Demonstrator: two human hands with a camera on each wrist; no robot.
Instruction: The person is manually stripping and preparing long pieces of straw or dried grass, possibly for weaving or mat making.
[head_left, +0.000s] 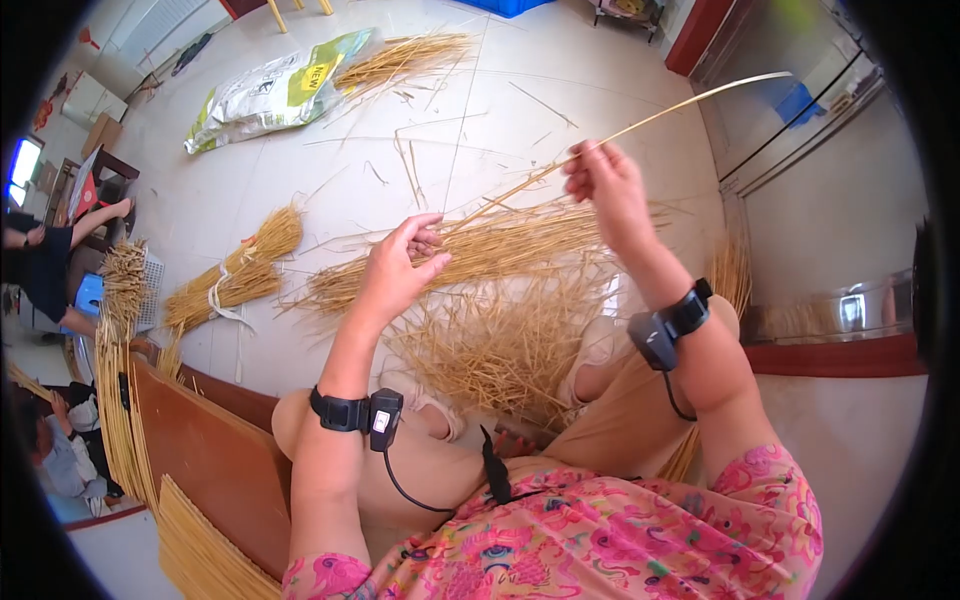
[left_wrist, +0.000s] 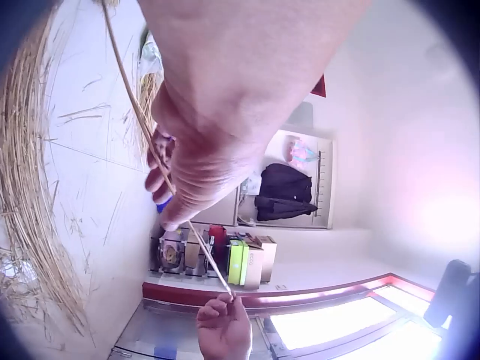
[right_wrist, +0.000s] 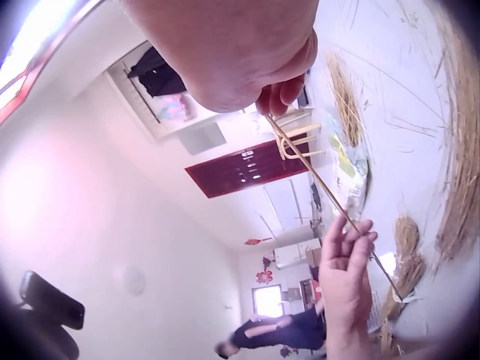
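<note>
A long, thin straw stalk (head_left: 690,102) stretches across the space between the two hands, its pale tip curving off to the right. My right hand (head_left: 612,195) pinches it between thumb and fingertips. Farther along the same stalk, my left hand (head_left: 395,270) has it between loosely curled fingers and thumb. In the right wrist view the stalk runs on past the left hand (right_wrist: 346,277). Below the hands a layer of straw (head_left: 510,250) lies lengthwise on the floor. Tangled loose straw (head_left: 490,345) is heaped between the feet.
To the left lies a straw bundle (head_left: 235,275) tied with white cord. A printed sack (head_left: 265,95) with straw at its mouth lies farther back. A brown wooden board (head_left: 205,440) stands by the left leg. Glass-panelled doors (head_left: 820,200) flank the right. Other people sit at left.
</note>
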